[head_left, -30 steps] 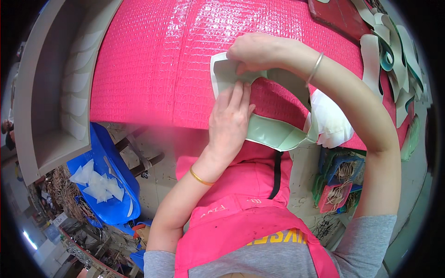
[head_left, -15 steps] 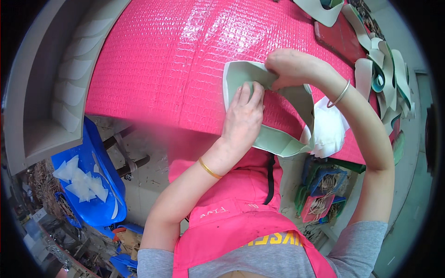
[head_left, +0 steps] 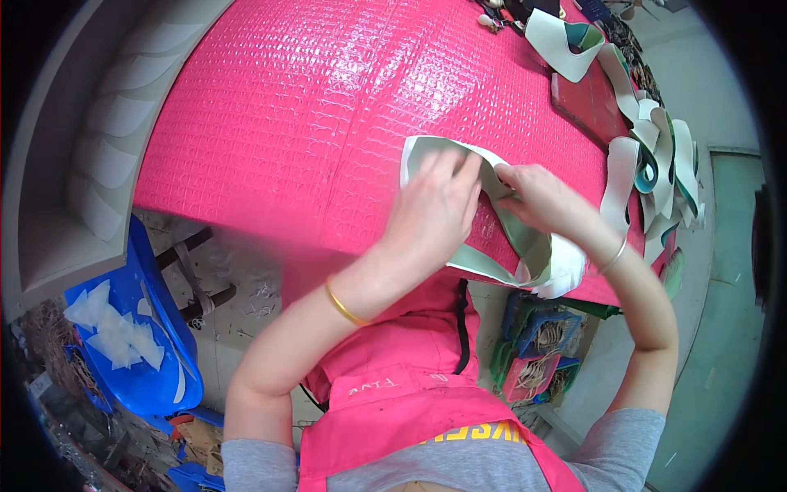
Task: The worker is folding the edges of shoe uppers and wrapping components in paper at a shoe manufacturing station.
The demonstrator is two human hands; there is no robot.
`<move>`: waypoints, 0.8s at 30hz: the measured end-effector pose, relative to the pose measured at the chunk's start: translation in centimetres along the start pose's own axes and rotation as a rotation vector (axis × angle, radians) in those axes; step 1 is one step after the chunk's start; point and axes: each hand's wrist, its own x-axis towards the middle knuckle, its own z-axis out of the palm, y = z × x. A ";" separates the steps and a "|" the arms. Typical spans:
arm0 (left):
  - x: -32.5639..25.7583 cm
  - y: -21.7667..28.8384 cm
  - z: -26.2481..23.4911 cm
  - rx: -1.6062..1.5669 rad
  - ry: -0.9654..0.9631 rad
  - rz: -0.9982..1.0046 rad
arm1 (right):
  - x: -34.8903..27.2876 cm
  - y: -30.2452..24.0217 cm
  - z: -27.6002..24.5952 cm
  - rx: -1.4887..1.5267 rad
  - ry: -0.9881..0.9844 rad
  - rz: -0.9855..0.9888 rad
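- looped pale-green strip (head_left: 529,239): on the pink table (head_left: 270,123), by its near edge
- right hand (head_left: 534,197): pinching the strip's far edge
- left hand (head_left: 434,203): over the strip (blurred; cannot tell its grip)

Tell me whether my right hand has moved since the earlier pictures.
Yes: the right hand has moved rightward, judged against the dark red board lying on the pink table.

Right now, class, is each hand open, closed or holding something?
Left hand: blurred, at the pale green band; open or closed cannot be told.
Right hand: closed, pinching the band's edge.
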 end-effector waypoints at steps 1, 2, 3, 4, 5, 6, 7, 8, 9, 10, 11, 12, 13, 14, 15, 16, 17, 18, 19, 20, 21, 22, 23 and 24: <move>1.4 0.3 -0.4 -0.004 0.008 -0.006 | -0.9 -0.1 1.2 -0.058 0.167 -0.022; 3.7 0.3 -0.2 0.039 0.016 0.122 | -1.3 -0.3 2.4 -0.144 0.341 -0.118; 6.0 0.3 0.3 0.081 0.025 0.256 | -1.8 -0.4 3.2 -0.234 0.520 -0.212; 7.8 -0.8 2.4 0.164 -0.121 0.244 | -2.0 -0.5 3.8 -0.283 0.505 -0.179; 9.1 -1.7 3.8 0.247 -0.262 0.235 | -2.3 -0.9 4.1 -0.339 0.495 -0.146; 10.1 -2.1 3.9 0.246 -0.252 0.234 | -2.4 -1.1 4.5 -0.381 0.499 -0.135; 10.9 -2.3 3.8 0.218 -0.562 0.164 | -2.6 -1.7 4.5 -0.399 0.529 -0.159; 11.5 -2.4 3.8 0.186 -0.871 0.089 | -2.9 -2.1 4.4 -0.364 0.509 -0.176; 11.8 -2.6 3.7 0.184 -0.873 0.091 | -3.1 -2.3 4.7 -0.321 0.487 -0.184; 11.9 -2.7 3.4 0.169 -0.859 0.120 | -3.6 -2.8 5.0 -0.318 0.487 -0.222; 11.9 -2.7 3.1 0.156 -0.844 0.147 | -3.8 -3.3 5.1 -0.314 0.487 -0.262; 11.9 -2.5 3.1 0.167 -0.870 0.126 | -3.8 -3.8 5.0 -0.221 0.462 -0.255; 11.7 -2.7 3.2 0.166 -0.877 0.123 | -3.7 -3.5 5.2 -0.214 0.460 -0.253; 11.4 -3.0 3.4 0.150 -0.823 0.086 | -3.4 -3.2 5.5 -0.136 0.475 -0.217; 11.3 -3.2 3.5 0.135 -0.766 0.052 | -3.0 -3.0 5.6 -0.059 0.491 -0.181; 11.3 -3.4 3.6 0.138 -0.770 0.050 | -2.7 -3.3 4.9 0.051 0.500 -0.130; 11.3 -3.5 3.6 0.135 -0.737 0.049 | -1.8 -3.3 4.6 0.055 0.501 -0.130; 11.3 -3.5 3.6 0.132 -0.705 0.047 | -0.8 -3.4 4.4 0.076 0.617 -0.090; 11.4 -3.5 3.6 0.133 -0.707 0.046 | -0.3 -3.5 4.2 0.096 0.733 -0.047; 11.4 -3.4 3.5 0.142 -0.737 -0.033 | -0.6 -3.3 4.1 0.195 0.553 0.044; 11.5 -3.5 3.3 0.154 -0.759 -0.120 | -0.7 -3.2 4.2 0.197 0.552 0.035; 11.4 -3.8 3.1 0.158 -0.754 -0.127 | -0.9 -3.1 4.3 0.149 0.495 -0.031; 11.2 -4.2 2.9 0.142 -0.716 -0.098 | -1.0 -3.2 4.5 0.100 0.439 -0.098; 11.1 -4.0 2.8 0.124 -0.679 -0.060 | -1.0 -3.0 4.6 0.097 0.440 -0.102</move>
